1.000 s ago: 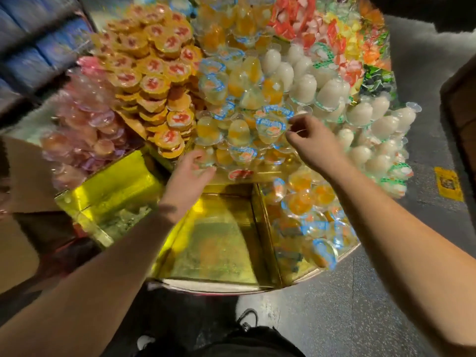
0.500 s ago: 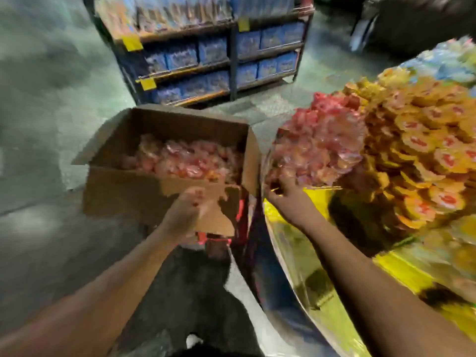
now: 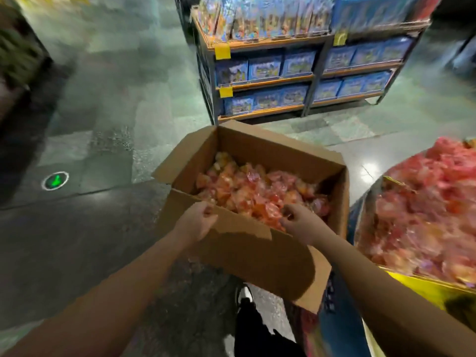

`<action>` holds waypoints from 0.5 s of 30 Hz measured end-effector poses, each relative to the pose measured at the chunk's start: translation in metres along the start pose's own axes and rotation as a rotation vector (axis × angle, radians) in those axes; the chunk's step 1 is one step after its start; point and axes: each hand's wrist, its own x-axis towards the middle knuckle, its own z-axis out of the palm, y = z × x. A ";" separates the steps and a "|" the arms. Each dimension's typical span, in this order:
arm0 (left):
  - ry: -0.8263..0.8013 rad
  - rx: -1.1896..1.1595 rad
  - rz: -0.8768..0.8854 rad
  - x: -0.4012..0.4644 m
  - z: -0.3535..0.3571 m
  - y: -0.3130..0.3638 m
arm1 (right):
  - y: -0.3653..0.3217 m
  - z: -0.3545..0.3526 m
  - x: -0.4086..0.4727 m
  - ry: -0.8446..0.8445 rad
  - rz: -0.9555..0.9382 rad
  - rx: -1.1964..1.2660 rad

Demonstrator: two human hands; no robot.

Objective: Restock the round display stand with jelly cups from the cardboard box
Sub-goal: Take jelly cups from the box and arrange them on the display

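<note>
Left hand point(image 3: 197, 222) has a grip on the box point(image 3: 247, 251) flap, right hand point(image 3: 296, 219) curled over the cups point(image 3: 257, 194), can't tell if holding. Flap's floppy, box could tip.

Both hands over open cardboard box point(image 3: 247, 251) w/ red jelly cups point(image 3: 260, 194), stand point(image 3: 425, 287) at right

Shelving rack point(image 3: 316, 73) holds blue boxes point(image 3: 265, 66); green floor marker point(image 3: 55, 180) nearby.

both arms extended; left hand point(image 3: 197, 222), right hand point(image 3: 296, 220) fingers curled.
</note>
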 end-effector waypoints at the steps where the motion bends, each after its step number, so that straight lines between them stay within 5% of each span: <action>1: 0.012 0.011 -0.001 0.019 -0.004 -0.001 | 0.000 -0.002 0.024 -0.011 0.009 -0.011; 15: -0.016 0.103 -0.170 0.320 -0.001 -0.022 | 0.005 -0.006 0.361 -0.148 0.106 -0.208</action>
